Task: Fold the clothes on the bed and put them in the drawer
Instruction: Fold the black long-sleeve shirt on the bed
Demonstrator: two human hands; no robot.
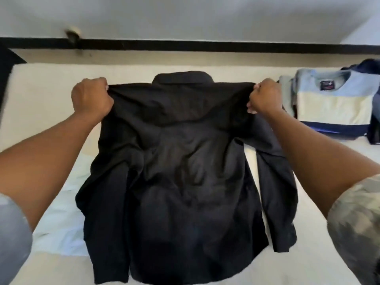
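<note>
Black shirt (181,161) back-up on bed (41,99); left hand (91,97), right hand (265,95) grip shoulders; front hidden.

1. I am standing in a bedroom of a home, looking down at a bed (51,95) whose pale, lightly creased bedding is filling most of my view.
2. A black shirt (181,171) is draping down onto the mattress in front of me, and a pile of folded clothes (333,108) is sitting near the bed's far right edge.
3. A plain white wall (185,15) is running behind the bed, with a dark band (205,45) crossing along its foot, as in an ordinary domestic room.
</note>
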